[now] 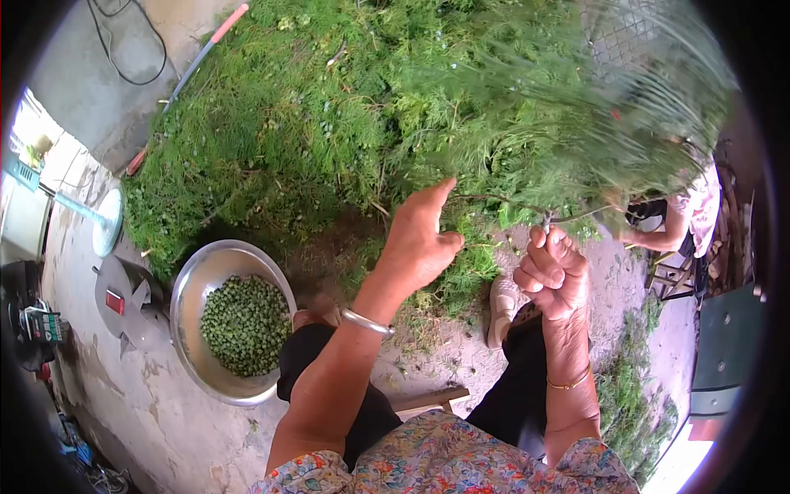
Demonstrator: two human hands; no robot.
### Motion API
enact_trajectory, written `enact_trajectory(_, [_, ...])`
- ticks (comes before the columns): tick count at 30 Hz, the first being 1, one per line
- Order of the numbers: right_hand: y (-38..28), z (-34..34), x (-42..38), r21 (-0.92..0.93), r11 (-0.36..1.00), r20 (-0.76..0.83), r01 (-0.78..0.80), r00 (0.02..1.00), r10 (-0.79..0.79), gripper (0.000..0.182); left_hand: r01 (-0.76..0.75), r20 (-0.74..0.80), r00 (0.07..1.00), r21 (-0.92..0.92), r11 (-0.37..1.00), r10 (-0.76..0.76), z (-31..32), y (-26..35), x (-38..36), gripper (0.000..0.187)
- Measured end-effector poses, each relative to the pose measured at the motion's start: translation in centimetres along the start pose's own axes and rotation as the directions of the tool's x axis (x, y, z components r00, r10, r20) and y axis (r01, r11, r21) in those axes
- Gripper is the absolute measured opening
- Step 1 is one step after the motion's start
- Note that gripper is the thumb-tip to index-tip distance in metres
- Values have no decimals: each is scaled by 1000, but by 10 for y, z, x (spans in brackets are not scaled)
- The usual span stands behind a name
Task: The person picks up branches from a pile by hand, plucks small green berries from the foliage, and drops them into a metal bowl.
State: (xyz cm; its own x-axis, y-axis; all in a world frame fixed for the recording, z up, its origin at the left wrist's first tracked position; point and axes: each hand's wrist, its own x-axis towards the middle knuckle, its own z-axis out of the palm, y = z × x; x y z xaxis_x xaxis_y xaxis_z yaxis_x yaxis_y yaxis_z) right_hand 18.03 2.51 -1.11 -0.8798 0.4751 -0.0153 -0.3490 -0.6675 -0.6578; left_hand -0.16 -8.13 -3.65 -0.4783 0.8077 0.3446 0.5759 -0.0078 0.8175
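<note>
My right hand [553, 267] is closed round the stem end of a leafy green branch [576, 140], whose foliage spreads up and to the right, blurred by motion. To the left, my left hand [424, 235] is held out with forefinger and thumb apart, near a thin twig of the branch; nothing shows in its grip. A big heap of green cuttings [304, 123] lies beyond both hands. Lower left, a metal bowl [192, 362] holds many small round green fruits [245, 325].
A standing fan [107, 222] and a grey round-topped object [123, 300] with a red item on it are at the left. A long-handled tool [197, 66] leans on the heap. Another person [679, 222] sits at the right, partly behind the branch, near stacked wood [728, 239].
</note>
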Motion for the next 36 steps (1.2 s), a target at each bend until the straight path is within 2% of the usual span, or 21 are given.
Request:
enact_trajectory(1, [-1,1,0,68,997,24,-18,1000,17,20,-8,3,1000,1,1000,8,14,-14,0,50])
enact_trajectory(3, [-1,-8,1,110,994,70,-26,997,19,19,145,-178,954,-427,892,-240,36,-39,-1,42])
enact_trajectory(4, [0,-13,0,130,991,77,-24,997,14,19,21,-231,971,324,946,58,17,-7,0,27])
enact_trajectory(5, [1,-18,-1,151,988,85,-27,996,14,18,28,-233,971,328,944,52,17,-6,1,27])
enact_trajectory(7, [2,-25,-1,164,986,86,-37,996,23,19,38,-313,949,248,968,43,20,-5,5,13])
enact_trajectory(9, [2,-29,-1,61,998,-168,30,986,-19,19,23,-373,925,250,968,75,20,-1,7,14])
enact_trajectory(10, [1,-36,-1,-9,1000,-261,16,965,-17,18,-63,-386,902,322,945,192,18,0,7,15])
enact_trajectory(11, [1,-35,-1,-2,1000,-254,7,967,-7,18,-142,-392,867,395,908,307,16,1,6,16])
enact_trajectory(13, [1,-26,0,-357,924,-499,-138,864,-63,18,-142,-345,863,536,832,369,19,3,4,20])
enact_trajectory(18, [11,-32,-4,-282,939,-516,-199,856,27,19,-157,-274,874,622,767,402,23,5,6,26])
enact_trajectory(19, [13,-33,-4,-283,938,-514,-202,857,29,19,-154,-277,873,623,767,400,23,5,7,26])
enact_trajectory(21, [16,-33,-4,-172,953,-538,-251,834,122,19,-167,-256,883,611,773,394,23,5,7,24])
enact_trajectory(25, [25,-34,-1,-127,925,-573,-358,788,226,18,-163,-256,890,594,788,377,21,6,8,24])
enact_trajectory(28, [28,-35,-1,-12,961,-540,-276,811,226,15,11,-179,980,464,886,82,19,2,10,15])
enact_trajectory(29, [24,-41,-1,-15,964,-552,-267,806,214,15,72,-156,988,409,910,-8,18,-5,11,12])
enact_trajectory(30, [19,-47,-2,41,986,-484,-163,860,162,14,224,-69,974,246,943,-214,5,5,12,14])
enact_trajectory(31, [13,-48,-2,105,992,-415,-63,904,101,14,322,4,945,161,933,-327,-1,6,13,18])
enact_trajectory(33, [-2,-49,-2,99,995,-408,10,913,31,15,222,258,926,213,951,-274,-8,-4,14,25])
enact_trajectory(34, [-12,-58,-3,116,988,-414,98,909,-42,15,221,268,924,214,952,-275,-11,-4,12,25])
enact_trajectory(35, [-21,-67,-4,132,974,-420,187,900,-116,16,177,343,898,291,940,-275,-14,-2,10,28])
enact_trajectory(36, [-28,-72,-7,135,972,-427,193,897,-119,16,125,415,866,362,924,-279,-16,-1,9,31])
